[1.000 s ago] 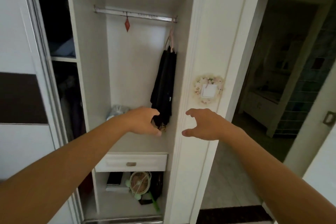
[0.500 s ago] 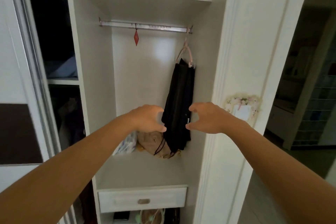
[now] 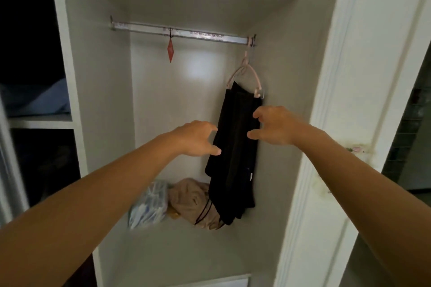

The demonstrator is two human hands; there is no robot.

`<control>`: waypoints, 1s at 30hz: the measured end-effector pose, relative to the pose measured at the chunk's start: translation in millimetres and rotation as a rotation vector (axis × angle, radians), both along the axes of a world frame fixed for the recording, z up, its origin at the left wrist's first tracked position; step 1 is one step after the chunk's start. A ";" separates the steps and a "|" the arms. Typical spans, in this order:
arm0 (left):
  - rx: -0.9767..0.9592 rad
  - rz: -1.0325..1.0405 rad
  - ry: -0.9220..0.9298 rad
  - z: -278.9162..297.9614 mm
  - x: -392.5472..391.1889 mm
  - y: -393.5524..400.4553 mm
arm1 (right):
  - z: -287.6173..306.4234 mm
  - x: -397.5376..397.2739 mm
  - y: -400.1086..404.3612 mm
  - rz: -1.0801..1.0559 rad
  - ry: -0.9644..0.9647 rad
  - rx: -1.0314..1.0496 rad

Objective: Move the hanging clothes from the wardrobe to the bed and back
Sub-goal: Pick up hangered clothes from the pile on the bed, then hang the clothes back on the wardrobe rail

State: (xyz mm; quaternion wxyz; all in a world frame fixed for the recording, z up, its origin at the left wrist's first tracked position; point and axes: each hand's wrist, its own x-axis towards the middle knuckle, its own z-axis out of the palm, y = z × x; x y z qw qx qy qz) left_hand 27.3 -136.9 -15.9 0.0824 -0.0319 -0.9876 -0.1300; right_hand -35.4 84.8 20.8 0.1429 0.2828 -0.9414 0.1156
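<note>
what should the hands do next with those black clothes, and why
Probably raise the right hand to the pink hanger and lift its hook off the rail. Both hands flank the black clothes without gripping, left hand open beside them, and the hanger is hooked on.

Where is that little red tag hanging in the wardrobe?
In the head view, the red tag dangles from the metal rail, left of centre, well left of the pink hanger holding the black clothes.
</note>
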 end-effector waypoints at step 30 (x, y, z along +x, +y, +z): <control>-0.071 -0.060 0.114 63.1 -239.0 -86.5 | 87.8 -242.9 -99.4 -0.350 0.275 -0.244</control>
